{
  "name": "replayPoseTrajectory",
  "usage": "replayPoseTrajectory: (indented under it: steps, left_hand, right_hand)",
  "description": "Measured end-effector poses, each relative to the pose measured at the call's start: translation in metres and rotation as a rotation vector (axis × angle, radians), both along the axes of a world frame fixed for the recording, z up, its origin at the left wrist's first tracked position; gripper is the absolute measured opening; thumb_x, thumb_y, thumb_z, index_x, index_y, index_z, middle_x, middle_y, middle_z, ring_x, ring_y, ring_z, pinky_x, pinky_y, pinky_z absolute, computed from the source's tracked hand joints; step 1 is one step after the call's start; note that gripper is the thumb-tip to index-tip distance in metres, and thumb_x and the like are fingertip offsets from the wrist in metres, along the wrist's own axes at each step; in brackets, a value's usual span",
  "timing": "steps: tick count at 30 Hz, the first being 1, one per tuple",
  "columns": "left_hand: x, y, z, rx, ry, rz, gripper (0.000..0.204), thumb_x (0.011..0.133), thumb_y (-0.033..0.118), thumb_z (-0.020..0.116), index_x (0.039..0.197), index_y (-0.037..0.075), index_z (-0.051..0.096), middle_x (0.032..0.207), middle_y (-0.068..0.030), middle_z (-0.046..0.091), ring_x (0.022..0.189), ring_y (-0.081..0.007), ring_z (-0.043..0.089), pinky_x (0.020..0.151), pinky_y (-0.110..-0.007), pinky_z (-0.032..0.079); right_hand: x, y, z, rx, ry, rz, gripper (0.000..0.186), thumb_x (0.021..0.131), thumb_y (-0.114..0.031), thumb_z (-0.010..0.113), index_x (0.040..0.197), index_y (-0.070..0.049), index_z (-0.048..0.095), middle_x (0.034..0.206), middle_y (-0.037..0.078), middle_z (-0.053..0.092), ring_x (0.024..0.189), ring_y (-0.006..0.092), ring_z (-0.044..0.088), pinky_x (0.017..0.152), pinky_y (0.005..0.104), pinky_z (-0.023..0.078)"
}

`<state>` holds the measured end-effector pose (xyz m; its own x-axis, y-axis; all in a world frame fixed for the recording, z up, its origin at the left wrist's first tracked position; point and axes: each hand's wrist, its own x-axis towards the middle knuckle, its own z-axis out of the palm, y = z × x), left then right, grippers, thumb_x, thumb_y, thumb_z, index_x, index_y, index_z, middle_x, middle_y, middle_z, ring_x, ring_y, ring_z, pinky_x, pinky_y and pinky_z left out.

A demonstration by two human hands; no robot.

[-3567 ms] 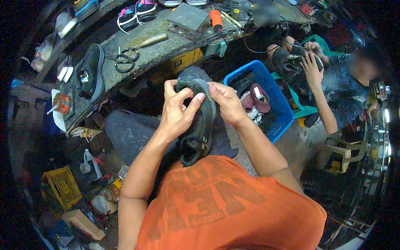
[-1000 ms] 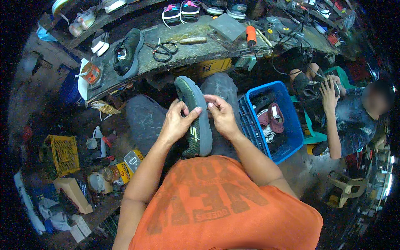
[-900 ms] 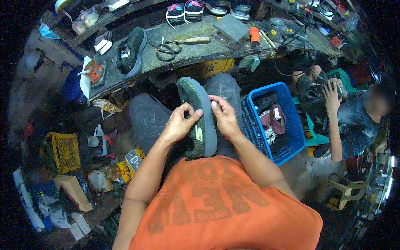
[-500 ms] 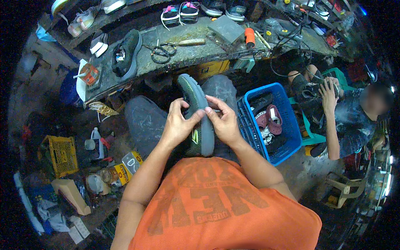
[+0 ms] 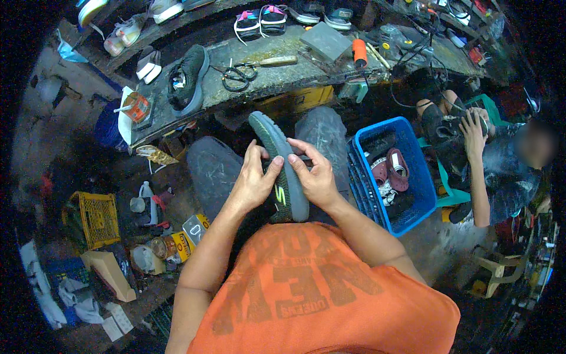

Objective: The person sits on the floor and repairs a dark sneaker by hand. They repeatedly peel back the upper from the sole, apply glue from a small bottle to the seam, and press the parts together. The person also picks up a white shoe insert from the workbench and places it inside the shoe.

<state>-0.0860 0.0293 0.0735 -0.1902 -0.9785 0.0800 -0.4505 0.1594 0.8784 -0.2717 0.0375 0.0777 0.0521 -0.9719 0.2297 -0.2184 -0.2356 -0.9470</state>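
Note:
A dark sneaker point(image 5: 275, 133) with a grey sole and a bright green mark is held on its side above my lap, its far end leaning left. My left hand point(image 5: 257, 176) grips the upper on the left, thumb pressed near the sole's edge. From the other side my right hand point(image 5: 318, 177) grips the sole, with its thumb on the sole's face and its fingers curled round the far side. The two thumbs are a little apart. A similar dark sneaker point(image 5: 187, 79) rests on the bench ahead, beside black-handled scissors point(image 5: 239, 76).
The worn bench point(image 5: 230, 54) also bears a grey block point(image 5: 325, 41) and an orange cylinder point(image 5: 359, 53). A blue basket point(image 5: 423, 206) with maroon clogs point(image 5: 398, 169) stands right of my knees. Another person point(image 5: 501, 165) sits beyond it. At left are a yellow crate point(image 5: 99, 219) and bottles.
The sneaker's far end has tipped slightly left and its sole faces up more. My thumbs have moved apart a little. The whole view has shifted slightly.

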Motion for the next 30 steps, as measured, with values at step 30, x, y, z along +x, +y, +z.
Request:
replayPoseTrajectory:
  steps: [30]
  left_hand:
    - [-0.081, -0.038, 0.015, 0.516, 0.549, -0.086, 0.023, 0.1, 0.027, 0.073, 0.091, 0.006, 0.07, 0.082, 0.0024, 0.066, 0.077, -0.0079, 0.057, 0.071, -0.028, 0.048]
  right_hand:
    - [-0.094, -0.036, 0.004, 0.372, -0.205, 0.118, 0.046, 0.109, -0.04, 0.053, 0.134, -0.003, 0.064, 0.121, 0.005, 0.069, 0.109, 0.0136, 0.062, 0.097, 0.0321, 0.05]
